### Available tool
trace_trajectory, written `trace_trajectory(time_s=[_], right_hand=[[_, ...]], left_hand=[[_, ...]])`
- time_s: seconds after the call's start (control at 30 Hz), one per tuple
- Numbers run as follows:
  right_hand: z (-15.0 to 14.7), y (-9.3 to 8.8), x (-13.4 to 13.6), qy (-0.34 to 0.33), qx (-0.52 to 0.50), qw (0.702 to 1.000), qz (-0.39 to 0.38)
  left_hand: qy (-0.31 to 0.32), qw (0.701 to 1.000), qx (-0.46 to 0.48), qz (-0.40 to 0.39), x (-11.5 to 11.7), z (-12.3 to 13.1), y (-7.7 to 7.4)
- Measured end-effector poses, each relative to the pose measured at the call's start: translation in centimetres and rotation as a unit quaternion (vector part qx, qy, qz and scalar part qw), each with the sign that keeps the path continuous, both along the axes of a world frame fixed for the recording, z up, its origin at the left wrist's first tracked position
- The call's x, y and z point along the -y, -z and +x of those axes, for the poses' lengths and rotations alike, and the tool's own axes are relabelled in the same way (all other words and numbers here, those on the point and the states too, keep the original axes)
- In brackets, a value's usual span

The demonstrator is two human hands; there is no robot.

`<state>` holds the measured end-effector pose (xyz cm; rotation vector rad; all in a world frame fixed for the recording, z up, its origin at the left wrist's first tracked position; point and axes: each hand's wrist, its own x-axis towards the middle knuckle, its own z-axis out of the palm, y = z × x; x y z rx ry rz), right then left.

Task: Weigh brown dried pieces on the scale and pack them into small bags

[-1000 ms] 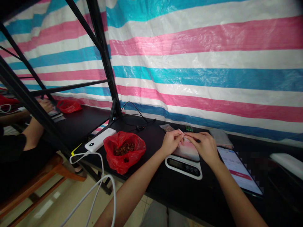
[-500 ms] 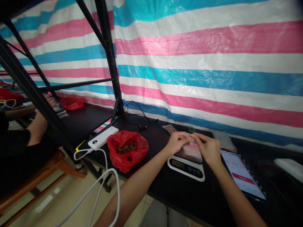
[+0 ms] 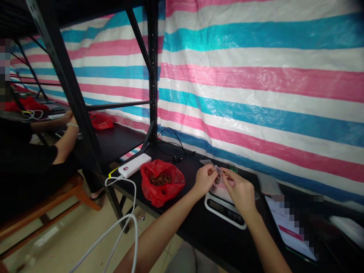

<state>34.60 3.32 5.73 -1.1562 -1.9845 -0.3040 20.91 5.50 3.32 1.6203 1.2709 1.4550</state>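
My left hand (image 3: 205,180) and my right hand (image 3: 238,189) meet above a white kitchen scale (image 3: 224,207) on the black table (image 3: 199,227). Both pinch a small clear plastic bag (image 3: 218,171) between their fingertips, held just over the scale's platform. A red plastic bag (image 3: 162,183) holding brown pieces sits open to the left of my left hand. What is inside the small clear bag cannot be made out.
A white power bank (image 3: 134,165) with white cables lies left of the red bag. A tablet (image 3: 287,231) lies to the right of the scale. A black rack post (image 3: 152,76) stands behind. Another person (image 3: 34,151) sits at the left table with another red bag (image 3: 101,121).
The camera has swung left and tilted. My two hands stay together over the scale, still working the small clear bag, now lifted slightly.
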Motion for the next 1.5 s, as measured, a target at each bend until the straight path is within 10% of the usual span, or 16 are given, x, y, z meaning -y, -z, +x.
trace_trajectory(time_s=[0.23, 0.43, 0.57, 0.77, 1.0, 1.23, 1.5], right_hand=[[-4.5, -0.6, -0.4, -0.103, -0.238, 0.946, -0.196], [-10.5, -0.5, -0.2, -0.266, -0.386, 0.669, -0.577], [-13.0, -0.5, -0.1, -0.320, -0.435, 0.588, -0.602], [-14.1, 0.5, -1.7, -0.284, -0.398, 0.645, -0.587], [-13.9, 1.1, -2.9, -0.314, -0.235, 0.758, -0.522], [-14.5, 0.1, -2.6, -0.366, -0.134, 0.801, -0.454], [-15.6, -1.3, -2.1, -0.389, -0.143, 0.815, -0.405]], left_hand=[[-0.002, 0.994, 0.099, -0.049, 3.7, -7.3, -4.9], [0.060, 0.995, 0.060, -0.048, 5.6, -13.8, -7.5], [0.006, 0.998, -0.054, -0.013, 5.6, -17.3, -6.6], [-0.074, 0.977, -0.187, -0.066, 6.6, -21.4, -4.5], [-0.074, 0.990, -0.115, 0.015, 8.1, -23.3, -4.0], [-0.005, 0.989, -0.150, -0.001, 8.6, -21.4, -3.7], [-0.067, 0.980, -0.185, 0.018, 8.6, -20.9, -4.1]])
